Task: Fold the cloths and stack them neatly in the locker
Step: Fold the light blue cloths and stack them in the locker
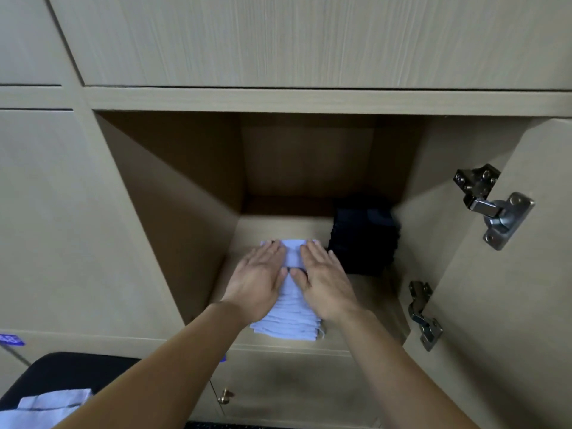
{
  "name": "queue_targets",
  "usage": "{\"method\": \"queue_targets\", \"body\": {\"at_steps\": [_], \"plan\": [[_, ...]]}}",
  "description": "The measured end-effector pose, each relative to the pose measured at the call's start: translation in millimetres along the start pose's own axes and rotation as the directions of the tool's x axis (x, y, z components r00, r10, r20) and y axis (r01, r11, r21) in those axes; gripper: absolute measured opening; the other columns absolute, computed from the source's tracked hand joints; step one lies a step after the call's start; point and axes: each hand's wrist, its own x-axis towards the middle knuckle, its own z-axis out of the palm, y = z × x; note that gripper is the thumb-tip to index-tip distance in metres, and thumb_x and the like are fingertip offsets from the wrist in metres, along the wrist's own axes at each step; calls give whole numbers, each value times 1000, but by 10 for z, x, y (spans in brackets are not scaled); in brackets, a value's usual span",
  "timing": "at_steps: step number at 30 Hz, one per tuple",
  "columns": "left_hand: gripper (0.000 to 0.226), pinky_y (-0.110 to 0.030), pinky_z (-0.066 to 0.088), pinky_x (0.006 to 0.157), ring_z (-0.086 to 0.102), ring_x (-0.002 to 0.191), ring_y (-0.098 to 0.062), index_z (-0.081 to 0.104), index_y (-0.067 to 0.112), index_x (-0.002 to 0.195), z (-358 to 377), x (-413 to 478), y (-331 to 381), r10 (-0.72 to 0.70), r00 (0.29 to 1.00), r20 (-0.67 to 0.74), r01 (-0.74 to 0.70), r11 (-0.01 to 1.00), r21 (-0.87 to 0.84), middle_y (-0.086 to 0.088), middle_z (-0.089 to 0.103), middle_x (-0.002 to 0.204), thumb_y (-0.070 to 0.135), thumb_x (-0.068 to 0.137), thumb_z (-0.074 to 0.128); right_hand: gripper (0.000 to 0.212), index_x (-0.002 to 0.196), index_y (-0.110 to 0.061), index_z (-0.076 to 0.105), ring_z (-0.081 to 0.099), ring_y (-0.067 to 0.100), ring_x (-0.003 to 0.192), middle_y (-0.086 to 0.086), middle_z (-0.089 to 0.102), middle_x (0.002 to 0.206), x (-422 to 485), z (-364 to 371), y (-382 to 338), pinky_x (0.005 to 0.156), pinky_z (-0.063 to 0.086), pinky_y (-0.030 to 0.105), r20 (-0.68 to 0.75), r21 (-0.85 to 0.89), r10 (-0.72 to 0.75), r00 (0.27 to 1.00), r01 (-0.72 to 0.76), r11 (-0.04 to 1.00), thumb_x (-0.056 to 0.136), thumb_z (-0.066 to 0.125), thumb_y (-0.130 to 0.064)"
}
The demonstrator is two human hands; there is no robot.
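Hands flat: left hand (258, 278) and right hand (325, 281), fingers straight, press the white stack (289, 325) on the locker (309, 102) floor. Dark stack (363, 239) just beside it. Unfolded cloth (46, 407) waits outside; task seems well along.

Top of white stack (289, 323) largely covered by left hand (260, 278) and right hand (325, 281). Dark stack (363, 243) blurred, shadowed; layers not countable. Blue label (10, 339) cut by left edge, digits unreadable. Loose cloth (46, 410) cut by bottom edge. Door (510, 305) cut by right edge.
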Motion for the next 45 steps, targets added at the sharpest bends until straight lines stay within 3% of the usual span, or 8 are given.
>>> {"method": "queue_targets", "body": {"at_steps": [2,6,10,15,21,28,36,45], "plan": [[63,-26,-5,120,-4,150,-9,7,13,156,62,10,-23,-13,993,121,2,996,92,0,3,164,47,102,9,63,155,-12,2,-10,9,148,1,-5,163,-1,103,45,118,-10,28,107,3,53,993,-53,999,104,21,-45],[59,-25,-10,119,-14,146,-3,-4,16,156,171,-17,-185,-35,979,199,28,999,41,2,-9,163,41,106,14,62,154,-16,-5,-15,7,147,-2,-12,162,20,220,130,119,-12,28,133,-25,61,989,-59,998,104,16,-45],[60,-12,-11,111,-13,138,5,1,16,156,324,-24,-268,-34,990,140,59,982,-178,3,-6,163,40,106,23,59,155,-19,-3,-15,5,146,-5,-11,162,25,323,177,119,-12,27,99,8,51,994,-52,999,104,16,-44],[60,-11,-8,111,-8,144,1,3,18,156,391,-66,-279,-79,990,118,115,930,-349,6,-5,163,40,105,26,59,155,-20,-1,-15,3,146,-7,-10,162,34,371,197,118,-12,25,87,19,51,995,-53,998,104,15,-45],[61,-18,-1,118,0,150,-9,10,14,156,247,-81,-211,-90,989,120,115,968,-224,0,3,164,43,105,26,60,155,-15,6,-6,10,149,-1,-1,163,-5,271,116,120,-7,27,81,-29,55,995,-53,998,104,18,-45],[61,-24,8,120,9,150,-15,15,14,156,-189,-390,-47,-96,995,42,100,989,-109,-4,14,163,41,104,31,48,143,-15,43,29,18,142,4,37,153,-140,-118,-96,116,18,26,-73,-40,62,995,-65,997,102,37,-38],[63,-27,15,120,13,150,-17,17,14,155,-827,-1145,69,-152,988,-37,151,988,-23,-6,14,163,41,103,39,52,149,-15,34,30,20,142,3,34,154,-696,-509,-632,112,28,30,-84,-25,45,995,-47,999,102,35,-38],[62,-34,19,118,19,149,-19,18,22,156,-1257,-2489,-187,-342,937,-73,344,939,19,0,14,163,46,102,36,50,146,-17,38,33,20,140,2,40,151,-1403,-438,-1396,107,32,32,-75,42,-32,997,36,998,101,37,-39]]}}
